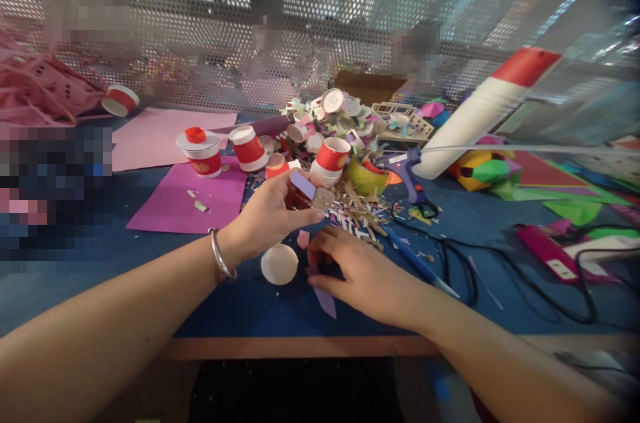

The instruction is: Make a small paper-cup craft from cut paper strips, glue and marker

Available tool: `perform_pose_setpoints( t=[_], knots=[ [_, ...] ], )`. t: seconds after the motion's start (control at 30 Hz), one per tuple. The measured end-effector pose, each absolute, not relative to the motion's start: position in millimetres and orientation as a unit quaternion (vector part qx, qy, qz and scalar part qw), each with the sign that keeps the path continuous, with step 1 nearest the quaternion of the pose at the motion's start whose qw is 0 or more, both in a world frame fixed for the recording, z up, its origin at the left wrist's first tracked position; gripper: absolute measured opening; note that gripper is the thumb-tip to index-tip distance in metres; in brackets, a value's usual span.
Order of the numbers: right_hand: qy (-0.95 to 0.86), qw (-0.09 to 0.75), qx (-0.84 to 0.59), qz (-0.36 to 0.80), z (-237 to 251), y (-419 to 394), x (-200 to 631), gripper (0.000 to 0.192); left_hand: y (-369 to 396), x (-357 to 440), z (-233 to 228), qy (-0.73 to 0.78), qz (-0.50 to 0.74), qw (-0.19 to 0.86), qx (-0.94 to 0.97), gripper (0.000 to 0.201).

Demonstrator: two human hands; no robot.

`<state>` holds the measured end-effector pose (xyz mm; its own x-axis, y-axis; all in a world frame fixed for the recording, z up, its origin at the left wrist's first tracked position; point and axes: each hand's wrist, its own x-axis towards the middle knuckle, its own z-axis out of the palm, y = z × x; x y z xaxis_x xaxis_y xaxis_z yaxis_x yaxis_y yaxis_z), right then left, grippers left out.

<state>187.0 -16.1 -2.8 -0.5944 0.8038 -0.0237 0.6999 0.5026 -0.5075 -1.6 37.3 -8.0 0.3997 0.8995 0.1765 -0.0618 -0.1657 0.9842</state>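
Note:
My left hand (270, 213) is raised a little over the blue table (150, 256) and pinches a small cardboard piece with a lilac paper strip (306, 187) between thumb and fingers. A metal bangle sits on that wrist. Just below it lies a white round paper-cup bottom (279, 264). My right hand (357, 269) rests palm down on the table, fingers pressing on small purple paper scraps (325, 299). The two hands are close together, nearly touching.
Red-and-white paper cups (330, 161) and a heap of paper offcuts (350, 203) lie just beyond my hands. Purple (200, 199) and pink paper sheets sit to the left. A blue glue gun (417, 173), a large glue bottle (480, 116) and black cables (500, 269) lie right. A mesh screen stands behind.

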Motion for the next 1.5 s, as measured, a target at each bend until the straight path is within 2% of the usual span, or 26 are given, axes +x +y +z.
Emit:
perform_pose_setpoints(
  t=[0.1,0.2,0.4,0.6,0.87,0.97,1.1,1.37,1.5],
  knots=[
    [-0.847,0.139,-0.424,0.289,-1,-15,186,0.015,37,-1,-7,0.334,0.424,0.572,0.618,0.039],
    [-0.833,0.205,-0.409,0.311,4,-14,190,0.010,36,0,-6,0.335,0.436,0.596,0.586,0.039],
    [-0.833,0.321,-0.414,0.178,3,-8,196,0.010,33,3,0,0.334,0.429,0.645,0.538,0.038],
    [-0.789,0.405,-0.435,0.156,-9,-2,193,0.022,29,8,1,0.320,0.444,0.665,0.508,0.039],
    [-0.744,0.420,-0.463,0.238,-13,5,192,0.023,28,10,-1,0.309,0.474,0.678,0.470,0.032],
    [-0.736,0.403,-0.467,0.277,-12,5,195,0.017,27,10,0,0.306,0.485,0.674,0.466,0.031],
    [-0.743,0.383,-0.475,0.274,-8,3,200,0.009,28,11,1,0.294,0.489,0.671,0.473,0.027],
    [-0.696,0.438,-0.492,0.286,-3,2,209,0.018,32,8,-6,0.320,0.466,0.624,0.539,0.034],
    [-0.681,0.437,-0.484,0.334,-2,6,210,0.022,31,8,-10,0.316,0.426,0.618,0.581,0.036]
  ],
)
